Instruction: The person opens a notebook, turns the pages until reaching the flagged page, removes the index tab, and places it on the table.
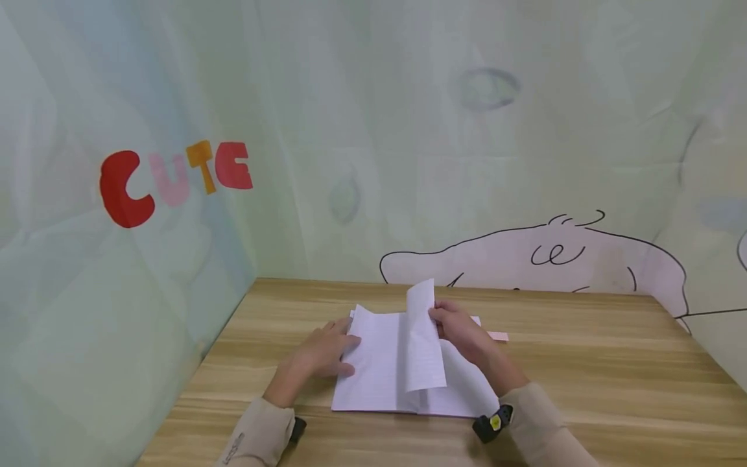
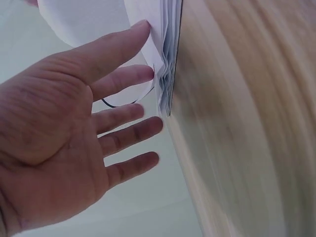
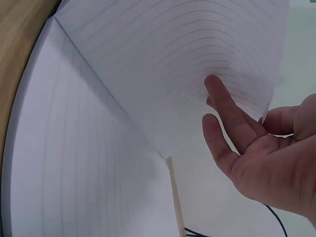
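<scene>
An open notebook [image 1: 379,363] with lined white pages lies on the wooden table. One page [image 1: 424,344] stands lifted and curved near the middle, its edge pinched by my right hand [image 1: 463,331]. In the right wrist view the thumb and fingers [image 3: 222,106] are at the edge of that lined page [image 3: 173,64]. My left hand [image 1: 323,350] rests at the notebook's left edge with fingers spread. The left wrist view shows the left hand [image 2: 64,118] with extended fingers, the thumb touching the slightly wavy page stack [image 2: 165,49].
A pink tab [image 1: 498,336] sticks out at the notebook's right side. The wooden tabletop [image 1: 607,376] extends around the notebook. Behind stands a pale fabric backdrop [image 1: 362,130] with a drawn figure and coloured letters [image 1: 125,188]. Black devices [image 1: 493,423] are strapped to the wrists.
</scene>
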Tool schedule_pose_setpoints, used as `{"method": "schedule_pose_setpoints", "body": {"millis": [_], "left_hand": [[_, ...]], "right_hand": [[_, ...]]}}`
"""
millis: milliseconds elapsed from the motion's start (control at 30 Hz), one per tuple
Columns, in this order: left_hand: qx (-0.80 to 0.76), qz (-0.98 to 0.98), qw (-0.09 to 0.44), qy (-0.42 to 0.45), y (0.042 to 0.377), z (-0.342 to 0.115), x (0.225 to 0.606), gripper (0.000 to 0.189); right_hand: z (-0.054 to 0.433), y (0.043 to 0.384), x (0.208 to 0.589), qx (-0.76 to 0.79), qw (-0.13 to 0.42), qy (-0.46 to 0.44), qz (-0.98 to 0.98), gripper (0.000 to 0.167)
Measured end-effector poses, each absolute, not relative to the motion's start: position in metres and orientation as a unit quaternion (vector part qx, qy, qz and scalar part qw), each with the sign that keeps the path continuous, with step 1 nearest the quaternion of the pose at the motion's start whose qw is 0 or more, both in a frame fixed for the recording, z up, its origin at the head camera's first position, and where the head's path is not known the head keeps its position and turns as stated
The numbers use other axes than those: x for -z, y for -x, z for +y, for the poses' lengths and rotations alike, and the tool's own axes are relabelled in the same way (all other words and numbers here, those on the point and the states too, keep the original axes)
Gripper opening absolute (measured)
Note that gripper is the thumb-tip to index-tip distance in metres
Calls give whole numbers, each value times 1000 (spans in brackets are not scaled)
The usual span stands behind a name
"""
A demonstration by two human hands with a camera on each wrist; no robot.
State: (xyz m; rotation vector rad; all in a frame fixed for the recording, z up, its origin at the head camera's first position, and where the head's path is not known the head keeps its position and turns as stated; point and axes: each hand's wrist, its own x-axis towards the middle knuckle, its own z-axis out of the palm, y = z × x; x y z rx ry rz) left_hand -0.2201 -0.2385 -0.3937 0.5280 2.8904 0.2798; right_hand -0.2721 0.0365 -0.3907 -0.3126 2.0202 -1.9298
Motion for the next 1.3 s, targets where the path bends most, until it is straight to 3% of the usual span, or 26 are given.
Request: {"method": "schedule_pose_setpoints", "body": {"millis": [433, 700, 967, 1300], "left_hand": [[-107, 964, 45, -241, 226, -232, 388, 46], [-130, 945, -32, -298, 228, -229, 388, 50], [-130, 941, -14, -313, 227, -227, 389, 60], [-121, 948, -4, -295, 226, -229, 391, 53]], "right_hand": [[4, 270, 409, 631, 187, 92, 748, 16], [-12, 270, 423, 602, 215, 106, 762, 14], [-26, 268, 428, 594, 208, 145, 764, 14], [-23, 265, 428, 576, 233, 180, 763, 16]]}}
